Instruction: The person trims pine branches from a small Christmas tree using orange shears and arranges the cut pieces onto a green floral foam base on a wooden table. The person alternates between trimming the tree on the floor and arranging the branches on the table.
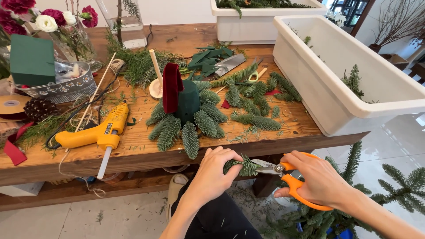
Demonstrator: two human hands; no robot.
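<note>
Head view, hands: left hand (212, 172) pinched around a short fir sprig (241, 166), fingers curled over its near end; right hand (316, 179) closed on the orange handles of the scissors (283, 175).
Head view, sprig: held in the air just below the front edge of the desk (133, 150), between both hands, tip pointing right.
Head view, scissors: blades touching the right end of the sprig; whether blades open or closed, cannot tell.
Head view, arrangement: dark green foam cone (188, 102) on the desk, ringed with fir sprigs laid flat like spokes, a dark red velvet ribbon (171, 93) draped over its left side.
Head view, left of the cone: yellow glue gun (95, 132) lying on its side, nozzle toward the desk edge; pine cone (39, 108) and gold ribbon spool (12, 105) farther left.
Head view, behind the cone: wooden peg on a round base (155, 79), loose green leaves, a knife blade (230, 64), cut fir pieces (256, 104) scattered to the right.
Head view, far left: green foam block (32, 59) resting on a metal bowl (62, 88), red and white flowers (42, 17) behind.
Head view, right: long white planter box (336, 84) at the desk end, a few fir bits inside; a second white box (261, 22) behind it.
Head view, floor: fir branches (354, 208) below the right hand, green clippings on the pale tiles.
</note>
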